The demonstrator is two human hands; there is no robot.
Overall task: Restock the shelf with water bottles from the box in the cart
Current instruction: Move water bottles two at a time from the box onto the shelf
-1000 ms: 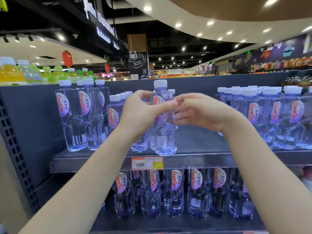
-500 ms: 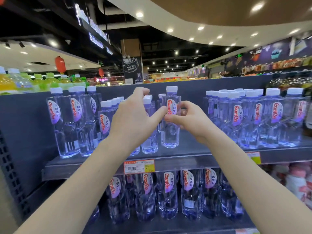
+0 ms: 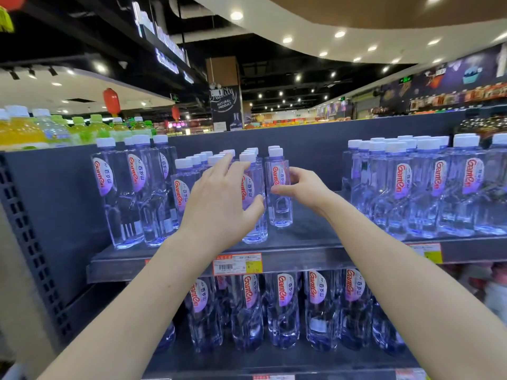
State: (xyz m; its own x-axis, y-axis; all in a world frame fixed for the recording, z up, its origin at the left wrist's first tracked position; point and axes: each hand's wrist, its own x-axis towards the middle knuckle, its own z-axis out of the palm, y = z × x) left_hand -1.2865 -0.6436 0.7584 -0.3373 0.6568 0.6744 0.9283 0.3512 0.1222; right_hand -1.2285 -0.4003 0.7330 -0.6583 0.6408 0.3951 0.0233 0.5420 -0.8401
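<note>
A clear water bottle with a white cap and a red-lettered label stands upright on the upper shelf. My right hand grips it around the middle from the right. Just left of it stands another such bottle, and my left hand curls round its front, thumb on the right side. Rows of the same bottles stand behind and left of my left hand. The box and the cart are out of view.
Taller bottles stand at the shelf's left end and a dense block of bottles at its right. Bare shelf lies between my right hand and that block. The lower shelf holds a row of bottles. A price tag hangs on the shelf edge.
My right hand has pushed its bottle further back onto the shelf. My left hand has shifted onto the neighbouring bottle on the left. The camera has moved closer and tilted slightly.
</note>
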